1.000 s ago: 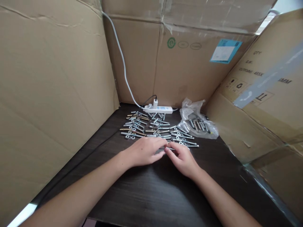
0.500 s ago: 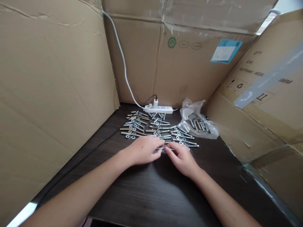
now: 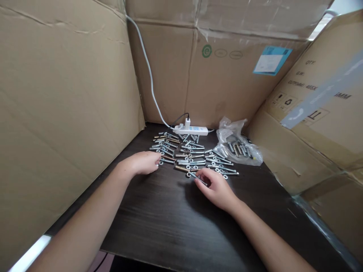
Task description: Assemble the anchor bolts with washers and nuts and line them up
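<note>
My right hand (image 3: 217, 187) pinches a thin silver bolt (image 3: 197, 178) between thumb and fingers, its free end pointing up and left over the dark table. At the left column of hardware, my left hand (image 3: 144, 163) is closed with fingertips pressed together. What lies in those fingertips is hidden. Touching distance from them are a washer (image 3: 161, 163) and a silver bolt (image 3: 168, 161). A brass-coloured sleeve (image 3: 181, 169) lies beyond the bolt in my right hand. Loose washers (image 3: 225, 176) rest beside my right fingers.
Several rows of bolts, sleeves and washers cover the far table (image 3: 159, 211). Behind them stands a white power strip (image 3: 193, 130) with a plugged-in charger. A clear plastic bag (image 3: 255, 160) of bolts lies at right. Cardboard walls (image 3: 227, 90) enclose the left, back and right.
My left hand has moved left, away from my right hand, to the left column of hardware. My right hand stays nearly in place, the bolt in it now plainly visible and tilted.
</note>
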`<control>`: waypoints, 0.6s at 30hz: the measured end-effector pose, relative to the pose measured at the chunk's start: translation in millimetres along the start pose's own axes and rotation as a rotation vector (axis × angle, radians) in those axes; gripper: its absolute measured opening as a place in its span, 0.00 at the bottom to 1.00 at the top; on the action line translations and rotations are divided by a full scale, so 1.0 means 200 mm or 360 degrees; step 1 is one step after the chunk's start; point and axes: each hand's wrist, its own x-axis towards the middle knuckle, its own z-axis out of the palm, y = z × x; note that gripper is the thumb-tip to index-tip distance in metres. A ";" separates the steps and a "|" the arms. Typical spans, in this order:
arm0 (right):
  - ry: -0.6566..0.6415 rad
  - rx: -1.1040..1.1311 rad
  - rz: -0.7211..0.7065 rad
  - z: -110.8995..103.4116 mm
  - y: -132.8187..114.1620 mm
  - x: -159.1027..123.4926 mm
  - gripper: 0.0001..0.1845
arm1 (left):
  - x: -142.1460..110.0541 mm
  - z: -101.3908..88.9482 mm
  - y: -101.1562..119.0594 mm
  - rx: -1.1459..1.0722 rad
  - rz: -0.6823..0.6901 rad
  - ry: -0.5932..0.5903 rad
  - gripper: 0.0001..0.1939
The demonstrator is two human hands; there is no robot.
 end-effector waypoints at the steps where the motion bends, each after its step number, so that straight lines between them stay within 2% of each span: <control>1: -0.0005 -0.0003 -0.0007 0.00 0.00 0.00 0.04 | 0.00 0.00 -0.01 0.0004 -0.0013 -0.0006 0.03; 6: -0.0010 -0.0050 -0.0060 0.03 0.00 0.00 0.05 | 0.01 0.01 -0.01 -0.0018 -0.0028 -0.0006 0.05; 11: -0.0049 -0.0300 -0.0208 0.09 -0.08 0.03 0.04 | 0.00 0.01 -0.01 -0.0072 -0.0026 -0.0014 0.04; 18: -0.0155 -0.0723 -0.0405 0.24 -0.22 0.20 0.05 | -0.08 0.02 -0.08 -0.0133 -0.0072 0.0066 0.07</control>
